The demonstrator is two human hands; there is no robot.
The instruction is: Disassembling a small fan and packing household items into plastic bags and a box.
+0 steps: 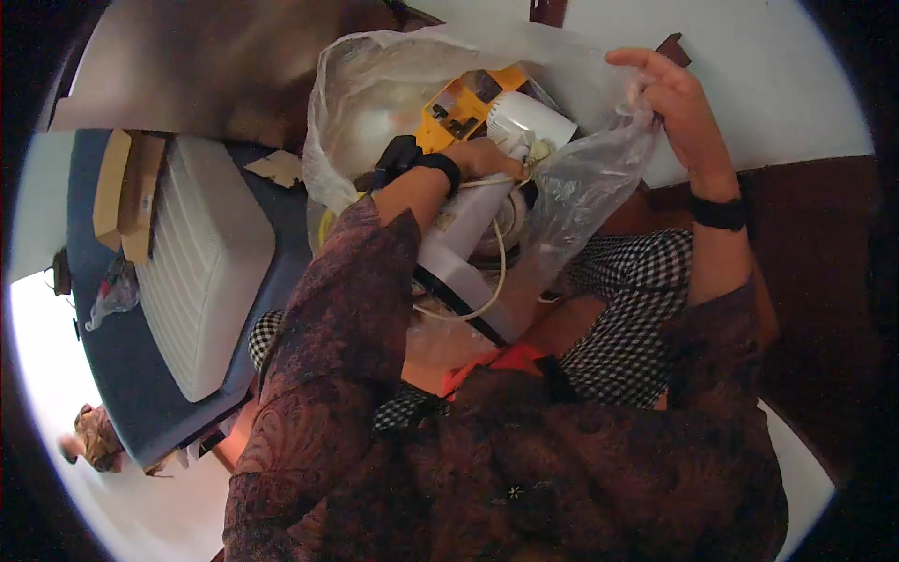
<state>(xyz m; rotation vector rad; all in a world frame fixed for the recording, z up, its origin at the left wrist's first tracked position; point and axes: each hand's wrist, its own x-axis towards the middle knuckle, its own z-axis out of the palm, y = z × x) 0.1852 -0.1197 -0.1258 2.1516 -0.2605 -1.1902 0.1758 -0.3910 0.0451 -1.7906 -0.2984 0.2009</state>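
Note:
A large clear plastic bag (590,190) stands open before me, its rim spread wide. My left hand (484,160) reaches into it, its fingers closed around a bundled cream power cord (500,246) beside a white plastic appliance (467,225) with a dark lower edge. Just beyond that hand lie a white cylindrical part with vent slots (530,121) and a yellow plastic piece with dark fittings (463,105). At the upper right my right hand (671,91) pinches the bag's gathered rim, some fingers extended. Other contents under the appliance are partly hidden.
To the left, a white ribbed cushion-like block (204,267) and an open cardboard box (133,190) lie on a blue surface (105,337), with a small plastic bag (116,295) near its edge. A person (98,439) is at the lower left. A dark red surface (808,281) is at right.

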